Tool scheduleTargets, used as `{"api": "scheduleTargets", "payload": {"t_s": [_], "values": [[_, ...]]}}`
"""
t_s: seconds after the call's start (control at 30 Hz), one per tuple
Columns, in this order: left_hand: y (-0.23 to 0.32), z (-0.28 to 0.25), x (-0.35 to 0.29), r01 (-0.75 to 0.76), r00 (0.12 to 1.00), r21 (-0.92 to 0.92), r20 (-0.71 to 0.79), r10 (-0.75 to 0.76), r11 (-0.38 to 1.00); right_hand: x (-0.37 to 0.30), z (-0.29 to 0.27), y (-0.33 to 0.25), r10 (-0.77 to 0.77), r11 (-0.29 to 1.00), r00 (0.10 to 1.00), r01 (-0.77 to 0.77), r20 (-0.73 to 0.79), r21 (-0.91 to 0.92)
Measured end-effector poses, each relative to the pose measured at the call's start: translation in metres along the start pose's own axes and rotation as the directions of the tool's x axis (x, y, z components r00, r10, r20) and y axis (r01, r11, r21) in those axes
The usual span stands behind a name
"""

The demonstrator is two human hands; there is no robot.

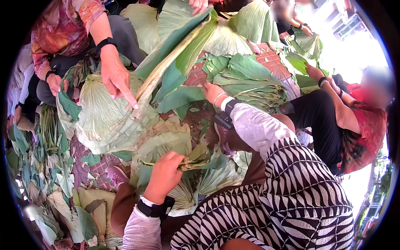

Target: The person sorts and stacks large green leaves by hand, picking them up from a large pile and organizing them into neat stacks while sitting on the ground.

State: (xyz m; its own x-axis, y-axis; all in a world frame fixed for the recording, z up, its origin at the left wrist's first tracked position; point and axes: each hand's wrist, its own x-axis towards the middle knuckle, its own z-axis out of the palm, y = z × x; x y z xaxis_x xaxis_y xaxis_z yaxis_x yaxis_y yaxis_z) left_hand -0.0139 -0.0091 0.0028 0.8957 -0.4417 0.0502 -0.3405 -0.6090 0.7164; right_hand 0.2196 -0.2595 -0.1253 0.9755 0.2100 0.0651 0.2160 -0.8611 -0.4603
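Note:
My left hand (164,177), low in the middle, is closed round a small bunch of leaf scraps (195,160), whose ends stick out to the right. Up and to the right, my right hand (213,93) pinches the edge of a green lotus leaf (181,99) that spreads to its left. Pale lotus leaves (166,143) lie in layers between my feet, beneath the left hand. A fan of dry pleated leaf (218,179) rests just right of that hand, against my leg.
At the upper left a person's hand (116,81) points down over a stack of pale leaves (104,116). A large folded leaf (171,62) slants in from the top. More leaves (250,81) lie on red paving (273,60). A person in red (364,133) sits at right.

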Motion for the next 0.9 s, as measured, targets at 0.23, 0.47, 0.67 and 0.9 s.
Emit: {"api": "scheduleTargets", "payload": {"t_s": [0.23,0.47,0.67,0.9], "values": [[0.007,-0.008,0.001,-0.030,0.920,0.043,-0.389,0.044,0.999,-0.061,-0.093,-0.162,-0.592,0.805,0.661,0.514,0.461,0.296],[-0.001,0.003,-0.007,0.031,0.869,0.012,-0.494,-0.021,0.999,-0.107,-0.064,-0.165,-0.590,0.794,0.725,0.440,0.355,0.419],[-0.010,-0.011,-0.002,0.209,0.826,0.148,-0.556,-0.093,0.967,-0.101,-0.064,-0.183,-0.604,0.774,0.716,0.422,0.350,0.472],[-0.027,-0.022,0.004,0.108,0.886,0.235,-0.463,0.014,0.966,-0.093,-0.073,-0.180,-0.645,0.723,0.710,0.447,0.283,0.526]]}}
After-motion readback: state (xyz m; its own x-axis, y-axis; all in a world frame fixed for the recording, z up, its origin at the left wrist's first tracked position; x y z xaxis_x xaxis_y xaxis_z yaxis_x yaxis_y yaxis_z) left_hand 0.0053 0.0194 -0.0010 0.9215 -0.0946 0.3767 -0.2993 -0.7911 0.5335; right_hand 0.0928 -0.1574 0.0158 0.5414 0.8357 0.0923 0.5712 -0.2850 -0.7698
